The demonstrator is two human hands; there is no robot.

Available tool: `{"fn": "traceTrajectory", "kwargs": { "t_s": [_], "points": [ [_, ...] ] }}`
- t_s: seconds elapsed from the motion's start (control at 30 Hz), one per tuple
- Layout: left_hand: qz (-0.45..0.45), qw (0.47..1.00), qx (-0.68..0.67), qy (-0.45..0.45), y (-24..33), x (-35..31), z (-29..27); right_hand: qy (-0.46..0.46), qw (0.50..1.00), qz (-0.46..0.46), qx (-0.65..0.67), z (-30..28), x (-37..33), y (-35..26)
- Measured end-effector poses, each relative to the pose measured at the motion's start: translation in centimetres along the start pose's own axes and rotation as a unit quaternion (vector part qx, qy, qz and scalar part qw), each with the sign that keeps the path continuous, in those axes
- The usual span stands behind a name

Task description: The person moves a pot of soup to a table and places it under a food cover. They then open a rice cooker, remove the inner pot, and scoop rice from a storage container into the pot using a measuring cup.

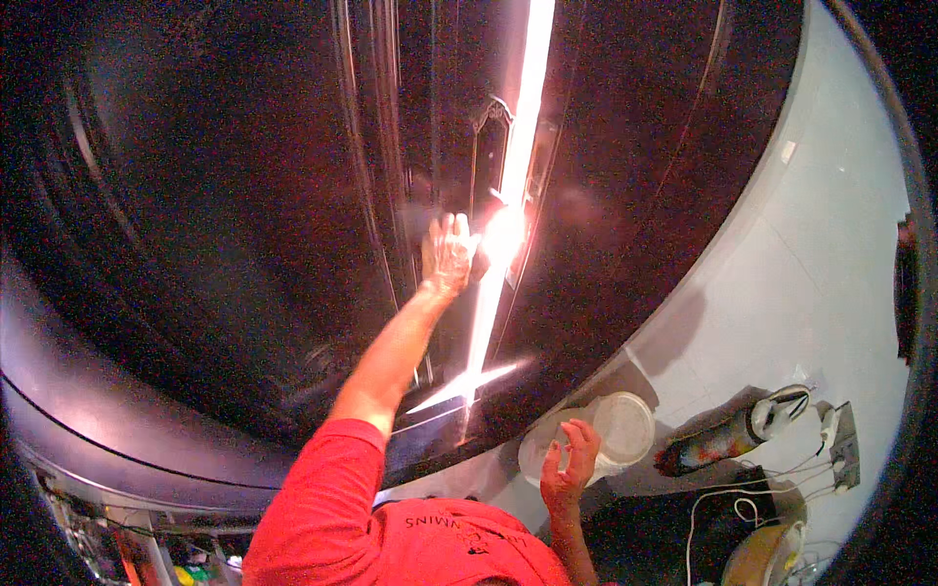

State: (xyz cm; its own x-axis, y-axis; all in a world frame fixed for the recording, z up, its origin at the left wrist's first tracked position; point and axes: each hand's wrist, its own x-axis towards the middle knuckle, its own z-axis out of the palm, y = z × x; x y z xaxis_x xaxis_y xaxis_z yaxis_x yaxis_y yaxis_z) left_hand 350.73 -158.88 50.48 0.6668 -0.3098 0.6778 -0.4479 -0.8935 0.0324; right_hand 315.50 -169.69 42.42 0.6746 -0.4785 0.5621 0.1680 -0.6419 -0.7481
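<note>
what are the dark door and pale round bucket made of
Dark door: perhaps painted metal or varnished wood, glossy, from its streaked highlights; the noisy picture leaves it open. Pale round bucket: likely plastic, smooth, from its even whitish look.

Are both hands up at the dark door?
No: only the left hand is up at the dark door; the right hand is lower, in front of a round whitish container.

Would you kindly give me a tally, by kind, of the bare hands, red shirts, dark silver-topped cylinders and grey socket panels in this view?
Bare hands: 2, the left hand and the right hand
Red shirt: 1
Dark silver-topped cylinder: 1
Grey socket panel: 1
Total: 5
</note>
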Motion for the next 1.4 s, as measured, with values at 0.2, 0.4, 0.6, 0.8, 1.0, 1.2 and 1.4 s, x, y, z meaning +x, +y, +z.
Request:
{"fn": "traceTrajectory", "kwargs": {
  "t_s": [0.2,0.4,0.6,0.8,1.0,1.2,1.4],
  "points": [
    [0.009,0.991,0.132,0.024,-10.1,4.0,-10.8,-0.020,0.993,0.119,-0.011,2.2,-0.9,-0.6],
    [0.085,0.926,0.368,0.008,-26.5,-1.6,-10.6,-0.091,0.983,0.159,0.006,5.0,-1.3,-0.7],
    [0.064,0.935,0.348,0.018,-27.4,-3.5,-9.6,-0.143,0.975,0.138,0.096,11.7,1.9,-3.4],
    [0.052,0.956,0.286,0.029,-27.7,-4.6,-10.6,-0.155,0.982,0.037,0.101,21.9,10.9,-4.3],
    [0.038,0.975,0.217,0.015,-30.4,-5.2,-9.1,-0.141,0.970,0.049,0.192,33.2,25.7,-12.3],
    [0.049,0.960,0.269,0.060,-30.7,-5.5,-7.5,-0.115,0.985,0.041,0.118,41.2,33.4,-12.1],
    [0.049,0.953,0.271,0.126,-30.2,-4.9,-7.2,-0.097,0.990,0.104,0.000,45.3,34.5,-10.9]
  ]
}}
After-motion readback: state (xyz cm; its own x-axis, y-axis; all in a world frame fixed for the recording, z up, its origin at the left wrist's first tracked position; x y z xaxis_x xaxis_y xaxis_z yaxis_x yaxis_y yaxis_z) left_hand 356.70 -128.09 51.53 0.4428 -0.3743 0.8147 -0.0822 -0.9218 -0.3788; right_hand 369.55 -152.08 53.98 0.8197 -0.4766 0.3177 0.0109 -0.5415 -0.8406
